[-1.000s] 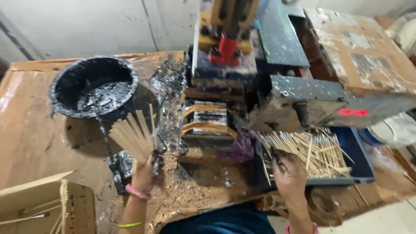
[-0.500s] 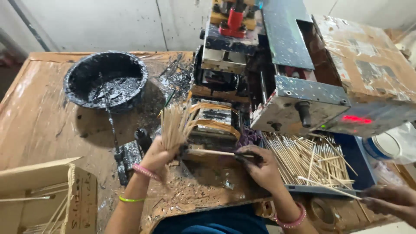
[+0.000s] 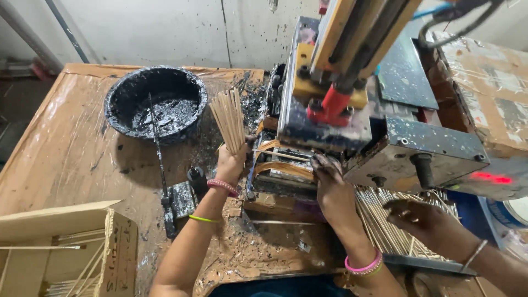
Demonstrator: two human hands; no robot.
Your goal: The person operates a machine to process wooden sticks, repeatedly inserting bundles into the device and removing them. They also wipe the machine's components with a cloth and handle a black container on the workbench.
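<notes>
Left hand (image 3: 231, 162) raised sticks (image 3: 228, 118), right hand (image 3: 330, 187) at machine (image 3: 330, 110)

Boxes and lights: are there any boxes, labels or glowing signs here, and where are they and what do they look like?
Cardboard box: bottom left on the table, brown, open, thin sticks inside, dark handwriting on its side.
Taped cardboard cover: top right on the machine, brown under shiny clear tape, paint-spattered.
Red light: right, on the machine's grey side, a small glowing red patch; too blurred to tell more.

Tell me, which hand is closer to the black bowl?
Left. The left hand holds a bundle of sticks just right of the black bowl; the right hand is farther right, at the machine.
</notes>
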